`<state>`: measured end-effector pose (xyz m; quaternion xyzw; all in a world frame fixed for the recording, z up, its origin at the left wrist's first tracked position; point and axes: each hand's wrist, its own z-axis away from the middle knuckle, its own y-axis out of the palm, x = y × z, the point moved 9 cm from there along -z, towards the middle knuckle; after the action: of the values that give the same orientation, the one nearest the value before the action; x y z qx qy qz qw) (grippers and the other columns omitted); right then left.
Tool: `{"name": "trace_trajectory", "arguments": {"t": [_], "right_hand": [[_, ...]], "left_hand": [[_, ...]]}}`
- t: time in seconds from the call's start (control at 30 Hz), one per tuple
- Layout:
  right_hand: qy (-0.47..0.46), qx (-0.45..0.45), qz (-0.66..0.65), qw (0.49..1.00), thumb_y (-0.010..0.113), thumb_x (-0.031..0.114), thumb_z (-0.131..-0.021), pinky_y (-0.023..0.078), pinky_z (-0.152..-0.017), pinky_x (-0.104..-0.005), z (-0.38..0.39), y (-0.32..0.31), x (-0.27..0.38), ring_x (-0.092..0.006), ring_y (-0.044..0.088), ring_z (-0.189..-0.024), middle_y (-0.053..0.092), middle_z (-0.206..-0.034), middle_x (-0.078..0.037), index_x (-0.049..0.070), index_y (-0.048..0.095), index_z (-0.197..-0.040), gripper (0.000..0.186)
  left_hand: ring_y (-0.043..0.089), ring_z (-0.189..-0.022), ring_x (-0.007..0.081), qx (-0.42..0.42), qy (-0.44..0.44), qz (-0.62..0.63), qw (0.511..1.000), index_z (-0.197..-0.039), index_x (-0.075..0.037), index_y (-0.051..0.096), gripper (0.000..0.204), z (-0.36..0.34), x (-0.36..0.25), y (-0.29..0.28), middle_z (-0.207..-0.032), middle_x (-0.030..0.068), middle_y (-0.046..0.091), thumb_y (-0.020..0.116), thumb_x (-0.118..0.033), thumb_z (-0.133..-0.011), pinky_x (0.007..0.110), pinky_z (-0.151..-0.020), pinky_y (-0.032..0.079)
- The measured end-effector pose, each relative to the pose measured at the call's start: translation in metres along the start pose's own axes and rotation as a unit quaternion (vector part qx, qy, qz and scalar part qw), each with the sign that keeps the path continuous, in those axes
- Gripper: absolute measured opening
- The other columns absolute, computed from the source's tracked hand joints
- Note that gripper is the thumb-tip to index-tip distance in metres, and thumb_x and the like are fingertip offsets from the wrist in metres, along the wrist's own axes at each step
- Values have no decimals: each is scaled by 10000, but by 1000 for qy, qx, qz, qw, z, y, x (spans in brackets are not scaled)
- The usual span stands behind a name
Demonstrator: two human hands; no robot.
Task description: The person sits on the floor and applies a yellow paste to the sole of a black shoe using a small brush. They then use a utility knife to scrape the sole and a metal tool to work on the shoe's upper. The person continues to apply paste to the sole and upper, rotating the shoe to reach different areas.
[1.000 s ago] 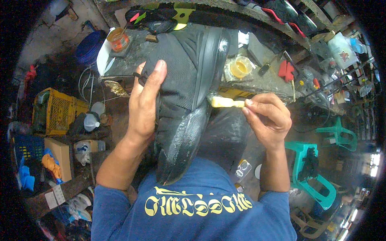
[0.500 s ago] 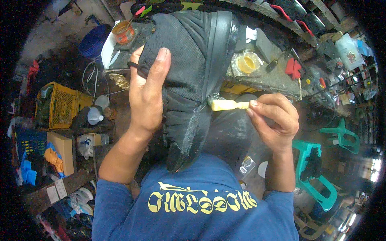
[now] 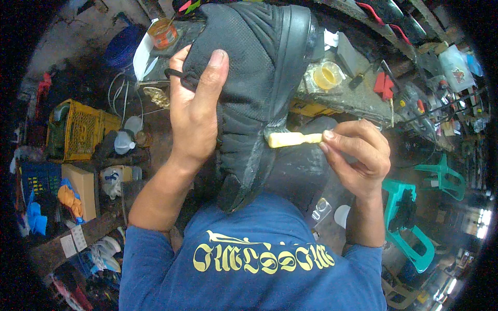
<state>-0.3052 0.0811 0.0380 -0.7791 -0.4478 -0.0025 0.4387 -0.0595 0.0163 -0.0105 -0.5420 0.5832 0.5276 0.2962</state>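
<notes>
A black shoe (image 3: 244,65) with a mesh-textured upper stands lengthwise before my chest, its thick black sole (image 3: 294,46) facing right. My left hand (image 3: 199,111) grips it from the left, thumb across the upper and fingers behind, beside a black loop. Between thumb and fingertips, my right hand (image 3: 360,155) pinches a small brush (image 3: 290,139) by its pale yellow handle. The bristle end touches the shoe's right side, just below where the thick sole stops. A whitish-grey band marks that lower side down toward the tip. The bristles themselves are hardly visible.
Beyond the shoe, a work surface (image 3: 363,101) carries a tub of yellowish stuff (image 3: 327,76) and an orange-stained jar (image 3: 163,35). A yellow crate (image 3: 85,129) and cardboard box (image 3: 80,189) stand left. Green plastic chairs (image 3: 410,243) are at right.
The shoe and my left hand have shifted slightly right and up in the view. The brush end has moved slightly left and down along the shoe's side; both grips stay the same.
</notes>
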Motion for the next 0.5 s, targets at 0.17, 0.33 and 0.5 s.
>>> {"name": "trace_trajectory", "arguments": {"t": [0.17, 0.33, 0.5], "right_hand": [[-3, 7, -11, 1000, 869, 81, -709, 490, -601, -351, 0, 3, 1, -227, 676, -703, 721, -849, -70, 108, 796, -915, 221], [-7, 12, -20, 1000, 863, 80, -713, 477, -587, -347, -1, 4, 3, -223, 677, -704, 727, -855, -69, 113, 793, -914, 215], [-25, 23, 2, 999, 871, 92, -709, 461, -573, -348, 0, 6, 8, -219, 660, -685, 721, -853, -58, 124, 789, -913, 223]], "left_hand": [[615, -1058, 108, 5, 7, 10, 1000, -1314, 14, 460, 368, -2, 1, 3, -1164, 70, 653, 647, -142, -1038, 273, -977, 481], [618, -1045, 102, 15, 10, 19, 1000, -1298, 5, 469, 350, -4, 4, 3, -1145, 65, 655, 650, -141, -1036, 271, -966, 487], [617, -1045, 94, 9, -9, 8, 1000, -1286, 0, 469, 357, -8, 8, 2, -1137, 64, 651, 669, -142, -1026, 260, -952, 496]]}}
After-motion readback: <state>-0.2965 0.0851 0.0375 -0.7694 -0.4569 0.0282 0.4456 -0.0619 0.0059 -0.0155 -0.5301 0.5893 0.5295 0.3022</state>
